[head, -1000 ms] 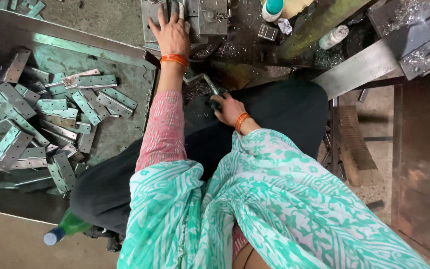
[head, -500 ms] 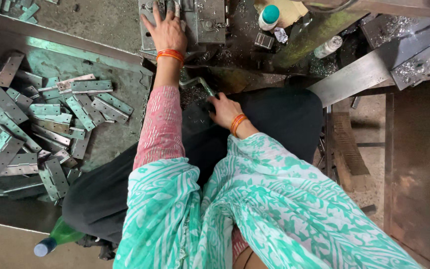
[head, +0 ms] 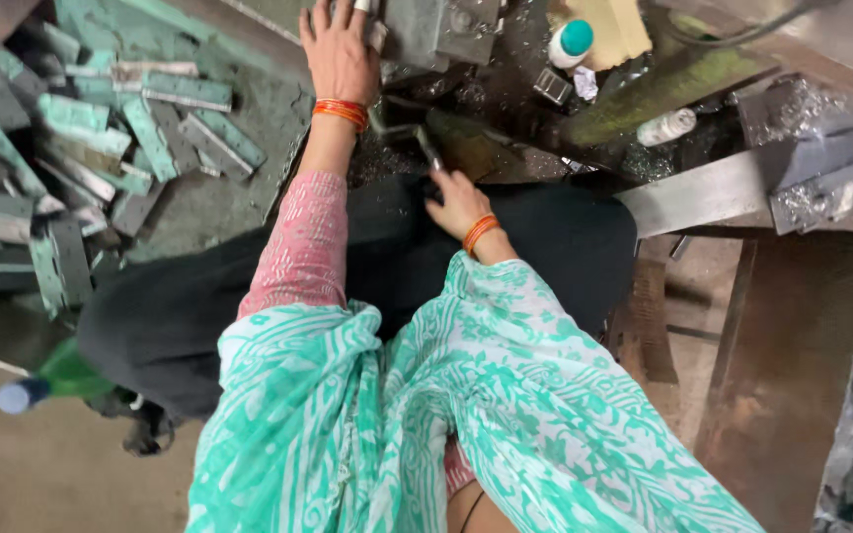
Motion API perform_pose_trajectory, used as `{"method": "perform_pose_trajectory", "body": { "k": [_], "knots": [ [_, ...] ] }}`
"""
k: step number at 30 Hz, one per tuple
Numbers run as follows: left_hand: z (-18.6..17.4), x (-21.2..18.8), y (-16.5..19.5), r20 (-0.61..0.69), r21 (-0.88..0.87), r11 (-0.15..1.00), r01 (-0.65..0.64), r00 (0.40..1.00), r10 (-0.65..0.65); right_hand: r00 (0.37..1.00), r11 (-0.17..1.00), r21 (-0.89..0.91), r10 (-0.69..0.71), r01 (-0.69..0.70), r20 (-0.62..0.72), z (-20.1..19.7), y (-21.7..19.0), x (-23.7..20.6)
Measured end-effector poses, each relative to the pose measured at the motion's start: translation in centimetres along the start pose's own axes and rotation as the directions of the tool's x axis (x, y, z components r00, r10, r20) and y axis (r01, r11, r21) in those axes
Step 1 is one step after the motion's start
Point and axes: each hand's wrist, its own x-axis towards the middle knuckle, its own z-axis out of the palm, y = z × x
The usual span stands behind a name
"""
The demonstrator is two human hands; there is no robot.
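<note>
At the worktop: the left hand (head: 340,51) lies flat, fingers spread, on the grey metal block (head: 436,30) of the machine.
Right hand: the right hand (head: 456,202) is curled round a dark metal handle (head: 426,148) at the machine's front edge, gripping it.
Wrists: orange bangles (head: 340,111) on both.
Left side: a heap of flat greenish metal strips (head: 101,128) in a tray, well apart from both hands.
Beyond the machine: a white bottle with a teal cap (head: 571,41).
Floor, lower left: a green bottle (head: 51,380) lying on its side.
</note>
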Motion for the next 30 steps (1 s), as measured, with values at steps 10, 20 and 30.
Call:
{"method": "perform_pose_trajectory", "body": {
  "k": [10,20,30],
  "knots": [
    [-3.3,-11.3,-7.3,-0.247,0.051,0.489,0.871,0.485,-0.839,0.996,0.997,-0.026,-0.071,0.07,-0.053,-6.0,-3.3,1.3],
    [-3.7,-13.7,-9.7,-0.383,-0.309,0.182,0.934,0.052,-0.922,0.99,0.991,-0.011,-0.132,0.131,-0.051,-5.2,-1.8,1.9],
    [-4.6,-12.5,-9.5,-0.323,-0.614,0.229,0.755,0.024,-0.946,0.993,0.994,0.003,-0.112,0.112,-0.037,-5.2,-2.2,1.7]
  ]
}}
